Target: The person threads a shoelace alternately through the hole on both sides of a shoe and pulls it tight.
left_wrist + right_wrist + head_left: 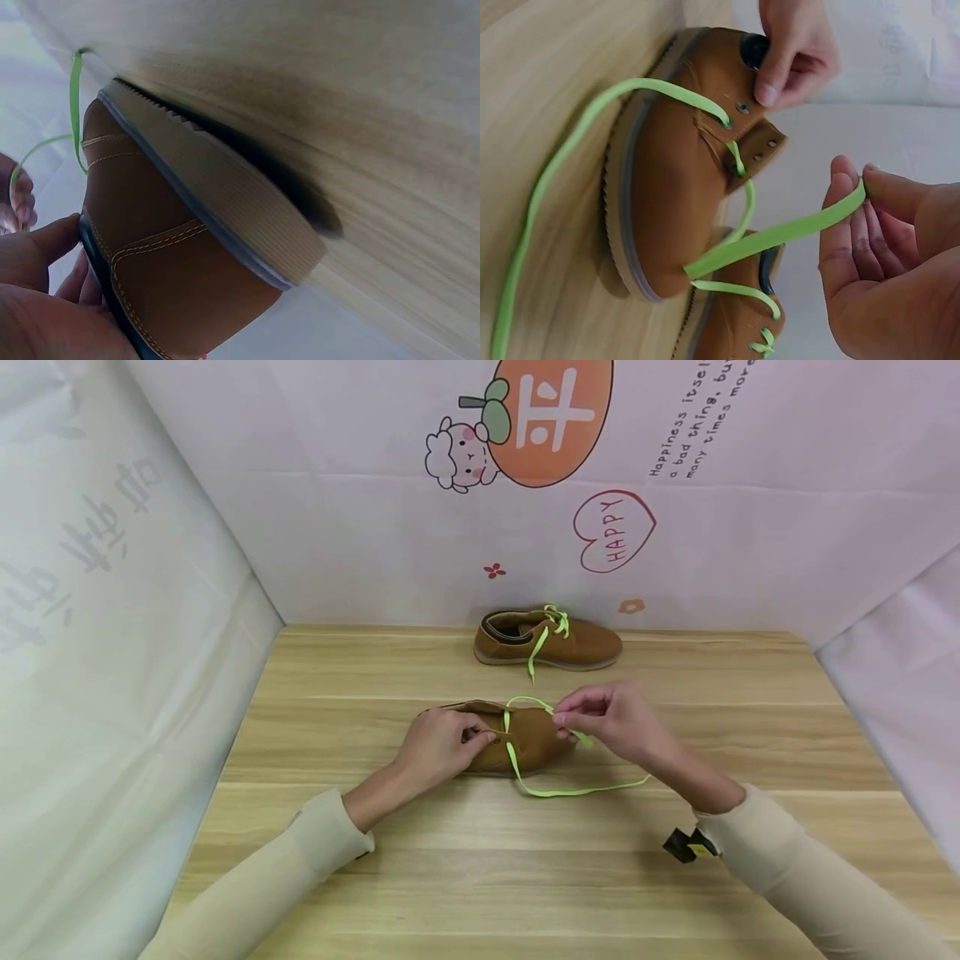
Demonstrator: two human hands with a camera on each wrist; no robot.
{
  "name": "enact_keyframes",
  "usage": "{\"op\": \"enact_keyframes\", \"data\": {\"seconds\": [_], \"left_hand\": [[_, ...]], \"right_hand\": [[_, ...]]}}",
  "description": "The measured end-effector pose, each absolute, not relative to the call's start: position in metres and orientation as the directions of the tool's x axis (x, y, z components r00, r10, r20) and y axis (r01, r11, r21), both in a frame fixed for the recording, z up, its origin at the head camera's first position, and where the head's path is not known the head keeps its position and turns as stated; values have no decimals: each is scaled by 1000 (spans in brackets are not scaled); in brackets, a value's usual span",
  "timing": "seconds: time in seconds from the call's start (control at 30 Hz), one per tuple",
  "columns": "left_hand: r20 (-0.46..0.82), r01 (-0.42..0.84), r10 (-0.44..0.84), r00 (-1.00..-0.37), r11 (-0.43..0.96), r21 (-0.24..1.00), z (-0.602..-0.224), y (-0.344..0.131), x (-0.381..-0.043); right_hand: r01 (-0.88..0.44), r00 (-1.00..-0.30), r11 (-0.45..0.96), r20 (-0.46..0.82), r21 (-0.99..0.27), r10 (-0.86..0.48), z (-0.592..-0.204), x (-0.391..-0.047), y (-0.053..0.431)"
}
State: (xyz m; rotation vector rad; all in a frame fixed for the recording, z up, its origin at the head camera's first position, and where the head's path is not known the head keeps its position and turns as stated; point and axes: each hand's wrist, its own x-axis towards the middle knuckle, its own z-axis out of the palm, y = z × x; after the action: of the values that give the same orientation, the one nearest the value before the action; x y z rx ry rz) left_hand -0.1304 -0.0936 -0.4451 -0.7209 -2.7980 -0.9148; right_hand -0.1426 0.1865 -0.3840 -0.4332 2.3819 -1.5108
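A brown leather shoe point(536, 743) sits on the table with its toe to the right. A neon green shoelace point(558, 792) passes through its lowest eyelets. My left hand point(438, 745) grips the edge of the shoe's near eyelet flap point(742, 120) between thumb and fingers. Above the toe, my right hand point(621, 722) pinches one lace end between thumb and fingertips. In the right wrist view, that held length of lace point(795, 230) runs from the fingertips down past the toe. The other lace end comes out of the near eyelet and lies loosely on the table.
A matching brown shoe point(592, 646), its green lace point(540, 647) threaded and one end hanging, stands behind at the table's back edge. Printed white cloth point(360, 527) rises behind the wooden table point(480, 877) and on both sides.
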Motion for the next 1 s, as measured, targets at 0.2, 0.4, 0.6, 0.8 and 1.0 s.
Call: {"op": "enact_keyframes", "data": {"seconds": [0.2, 0.4, 0.6, 0.8, 1.0], "left_hand": [[157, 417, 402, -902, 722, 552, -440, -92, -133], [100, 368, 382, -919, 737, 566, -437, -91, -135], [80, 346, 363, -928, 764, 545, -437, -89, -137], [80, 347, 366, -927, 760, 550, -438, -89, -137], [81, 348, 372, -925, 741, 575, -437, -90, -137]], "right_hand": [[-193, -880, 481, -66, -855, -470, -396, -139, 173], [-232, -867, 499, -55, -835, -495, -408, -136, 159], [-248, -870, 506, -39, -826, -491, -420, -133, 144], [-245, -892, 537, -29, -807, -451, -426, -132, 136], [-238, -910, 556, -17, -796, -414, -432, -131, 130]]}}
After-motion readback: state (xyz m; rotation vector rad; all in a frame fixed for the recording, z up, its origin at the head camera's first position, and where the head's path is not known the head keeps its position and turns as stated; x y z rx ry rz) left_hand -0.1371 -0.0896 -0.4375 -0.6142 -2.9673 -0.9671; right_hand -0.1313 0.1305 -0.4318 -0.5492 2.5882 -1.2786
